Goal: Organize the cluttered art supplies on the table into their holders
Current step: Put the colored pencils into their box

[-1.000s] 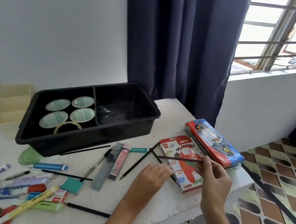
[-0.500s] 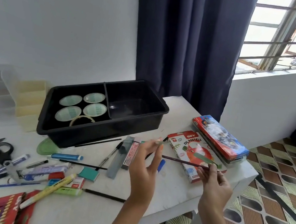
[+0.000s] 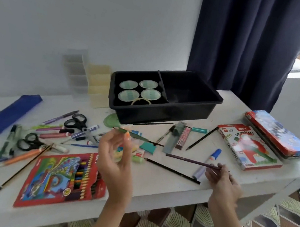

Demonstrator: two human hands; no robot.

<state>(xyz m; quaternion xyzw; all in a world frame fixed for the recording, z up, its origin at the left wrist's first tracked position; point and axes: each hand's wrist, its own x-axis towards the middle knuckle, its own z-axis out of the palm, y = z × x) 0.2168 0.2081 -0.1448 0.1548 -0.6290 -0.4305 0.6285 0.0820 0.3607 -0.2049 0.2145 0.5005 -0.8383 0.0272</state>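
Observation:
My left hand [image 3: 114, 154] is raised above the table and pinches a dark green pencil [image 3: 136, 135] by its left end. My right hand [image 3: 222, 178] pinches a dark purple pencil [image 3: 190, 160] that points left over the table. A black divided tray [image 3: 195, 108] stands at the back, with several tape rolls [image 3: 138, 92] in its left half. A cream compartment holder [image 3: 98, 85] and a clear one [image 3: 73, 70] stand left of the tray. Loose pens, pencils and markers lie across the white table [image 3: 153, 188].
Two pairs of scissors [image 3: 77, 122] lie on the left with a blue pencil case [image 3: 10, 113]. A coloured pencil pack [image 3: 64, 178] lies at the front. An oil pastels box [image 3: 245, 148] and a red tin [image 3: 277, 133] sit by the right edge.
The view has swung left, showing more of the table's left side. My left hand now holds a green pencil up and has moved left, away from my right hand, which still holds the purple pencil.

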